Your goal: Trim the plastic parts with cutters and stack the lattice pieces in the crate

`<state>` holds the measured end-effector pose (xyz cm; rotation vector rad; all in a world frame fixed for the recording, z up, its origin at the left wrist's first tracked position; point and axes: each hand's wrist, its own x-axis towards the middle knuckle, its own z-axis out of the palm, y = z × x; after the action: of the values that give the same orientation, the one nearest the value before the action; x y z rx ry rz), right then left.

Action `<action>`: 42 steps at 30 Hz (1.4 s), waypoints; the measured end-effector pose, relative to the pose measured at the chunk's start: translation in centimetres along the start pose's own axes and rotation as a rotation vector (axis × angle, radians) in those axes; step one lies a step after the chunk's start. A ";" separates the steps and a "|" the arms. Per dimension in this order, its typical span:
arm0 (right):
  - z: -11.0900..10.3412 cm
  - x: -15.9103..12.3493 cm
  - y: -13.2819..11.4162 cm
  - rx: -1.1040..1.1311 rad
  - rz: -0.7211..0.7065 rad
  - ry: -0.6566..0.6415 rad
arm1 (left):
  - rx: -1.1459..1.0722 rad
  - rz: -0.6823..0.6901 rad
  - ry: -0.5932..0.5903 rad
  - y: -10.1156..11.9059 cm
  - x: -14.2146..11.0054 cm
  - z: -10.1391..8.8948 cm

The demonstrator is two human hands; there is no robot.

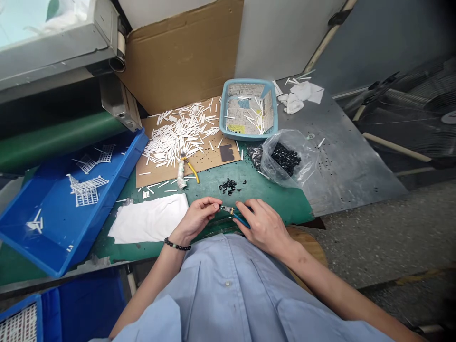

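My right hand is closed around the blue handles of a pair of cutting pliers, whose jaws point left. Just off the jaw tips, my left hand pinches a tiny dark piece, mostly hidden by the fingertips; it looks like the small black parts nearby. A loose pile of those black parts lies on the green mat beyond the hands. To the left of my left hand is a folded white cloth.
Many white sticks cover a cardboard sheet, with yellow-handled pliers at its edge. Behind stand a light-blue basket and a clear bag of black parts. A blue tray with white grids is left; a fan stands right.
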<state>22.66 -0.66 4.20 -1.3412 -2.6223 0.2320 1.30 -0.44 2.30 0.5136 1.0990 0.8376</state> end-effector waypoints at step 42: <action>3.1 -2.7 0.1 0.081 0.180 0.005 | 0.105 -0.004 0.168 -1.0 4.6 -1.0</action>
<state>23.58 -2.92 0.95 -1.5476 -2.4601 0.3556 1.66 2.55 -1.43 0.5352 1.3030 0.8335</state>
